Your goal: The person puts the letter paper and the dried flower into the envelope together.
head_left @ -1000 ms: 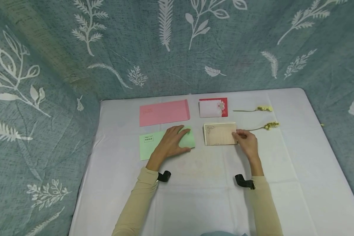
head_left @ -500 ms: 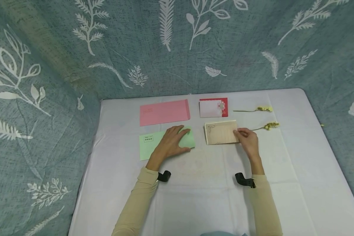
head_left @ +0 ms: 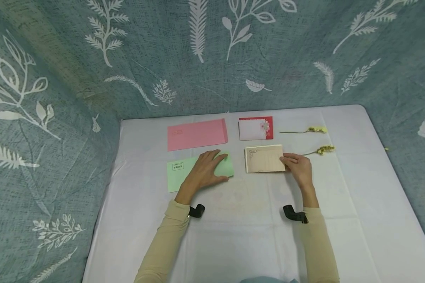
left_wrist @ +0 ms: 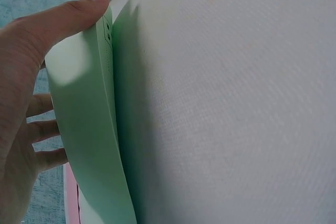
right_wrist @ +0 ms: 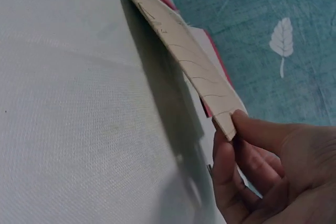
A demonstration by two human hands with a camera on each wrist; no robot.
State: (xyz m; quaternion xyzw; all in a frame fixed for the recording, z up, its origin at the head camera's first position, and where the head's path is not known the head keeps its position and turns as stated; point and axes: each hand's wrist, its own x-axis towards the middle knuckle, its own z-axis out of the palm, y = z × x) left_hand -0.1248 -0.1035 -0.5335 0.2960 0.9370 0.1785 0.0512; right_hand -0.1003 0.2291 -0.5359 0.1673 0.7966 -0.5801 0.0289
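My left hand (head_left: 207, 169) spans the right end of a green envelope (head_left: 181, 173), thumb at the near edge and fingers toward the far edge. In the left wrist view the envelope (left_wrist: 79, 108) stands slightly raised, casting a shadow, with the thumb at its corner. Between thumb and fingers, my right hand (head_left: 299, 169) pinches the right end of a beige greeting card (head_left: 263, 159) with a corner ornament. From the right wrist, that card (right_wrist: 184, 61) appears tilted, its pinched end lifted above the cloth.
Behind the green envelope lies a pink envelope (head_left: 197, 135). A red and white floral card (head_left: 253, 129) is behind the beige one. Two yellow flower sprigs lie right, one upper sprig (head_left: 315, 130) and one lower sprig (head_left: 324, 150) beyond my right hand. A patterned curtain (head_left: 212, 78) borders the white-covered table (head_left: 233, 236).
The beige card's right end has shifted slightly rightward and away with my right hand, and its slant has since eased. My left hand has stayed on the green envelope.
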